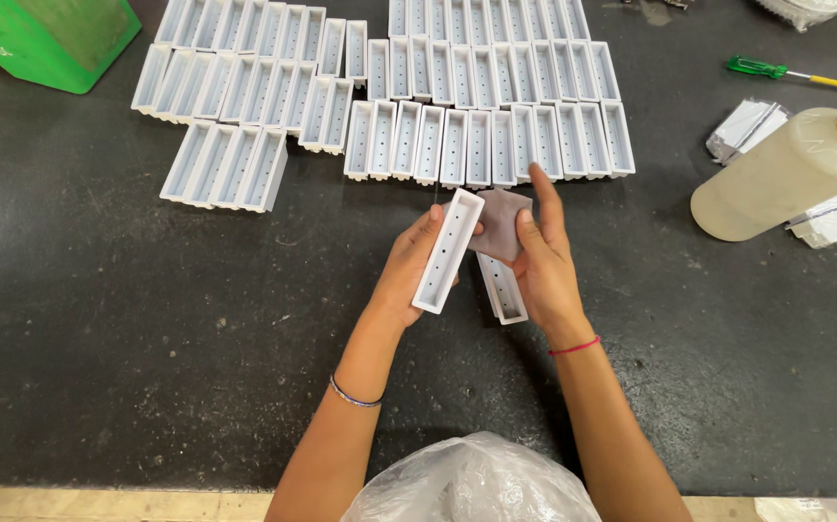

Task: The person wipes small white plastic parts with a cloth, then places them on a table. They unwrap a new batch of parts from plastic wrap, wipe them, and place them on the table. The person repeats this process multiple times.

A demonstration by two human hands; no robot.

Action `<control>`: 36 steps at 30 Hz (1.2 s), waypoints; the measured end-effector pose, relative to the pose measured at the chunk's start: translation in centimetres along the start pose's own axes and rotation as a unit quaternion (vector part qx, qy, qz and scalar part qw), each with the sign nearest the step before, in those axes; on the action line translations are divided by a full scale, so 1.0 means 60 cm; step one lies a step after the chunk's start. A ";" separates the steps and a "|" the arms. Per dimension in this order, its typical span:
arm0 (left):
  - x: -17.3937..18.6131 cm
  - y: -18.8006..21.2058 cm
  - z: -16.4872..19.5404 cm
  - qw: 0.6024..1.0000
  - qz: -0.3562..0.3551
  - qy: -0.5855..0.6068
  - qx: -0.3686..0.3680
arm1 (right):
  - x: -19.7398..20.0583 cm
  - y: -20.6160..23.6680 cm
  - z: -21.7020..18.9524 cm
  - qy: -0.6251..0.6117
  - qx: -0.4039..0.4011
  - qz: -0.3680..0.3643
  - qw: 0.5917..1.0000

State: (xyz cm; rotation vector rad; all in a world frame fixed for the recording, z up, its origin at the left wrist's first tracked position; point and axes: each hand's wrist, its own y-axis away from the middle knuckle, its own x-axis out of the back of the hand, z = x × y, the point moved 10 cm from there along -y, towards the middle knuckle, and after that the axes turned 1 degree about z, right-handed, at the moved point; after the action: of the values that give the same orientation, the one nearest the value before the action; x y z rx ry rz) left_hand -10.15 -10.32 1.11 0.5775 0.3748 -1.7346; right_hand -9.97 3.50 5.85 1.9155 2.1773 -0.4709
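Spreading wide beyond the fingertips: rows of white trough-shaped housings [476, 101], laid open side up on the dark worktable [148, 319]. Sitting well off to the right of the fingers: a cloudy plastic bottle [786, 174] on its side, silvery packets [742, 128] and a green-handled screwdriver [776, 71]. Resting far off to the left: a green bin [46, 34]. Bulging below the forearms: a clear plastic bag [472, 483].

Wiping or rubbing one housing, by the look of it. Holding a single white housing [447, 251] tilted above the table, left hand [404, 275] curled round its long side, fingers closed on it. Pinching a small grey pad [501, 224] against that housing's upper end, right hand [544, 266] with thumb and middle fingers closed on the pad, index finger sticking straight out. Lying flat just under the right fingers: another housing [504, 288], partly hidden.

Probably calling next for drawing the pad along the trough while keeping the left grip steady. Nothing crowding the fingers except the nearest row, just beyond the outstretched fingertip.
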 end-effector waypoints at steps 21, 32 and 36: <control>-0.008 0.003 -0.008 0.992 -0.059 0.095 0.060 | -0.001 0.003 0.033 -0.071 -0.089 -0.128 0.985; 0.031 -0.017 -0.045 0.998 0.034 0.056 0.025 | 0.046 -0.014 0.036 0.026 -0.020 0.033 0.999; 0.032 -0.020 -0.046 0.998 0.049 0.030 -0.005 | 0.059 0.004 -0.042 0.216 0.133 0.103 0.962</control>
State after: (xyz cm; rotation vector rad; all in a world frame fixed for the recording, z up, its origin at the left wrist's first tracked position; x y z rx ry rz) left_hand -11.11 -10.10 -2.33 0.6328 0.3903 -1.6229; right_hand -10.04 7.72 6.93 2.5671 2.2084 -0.3468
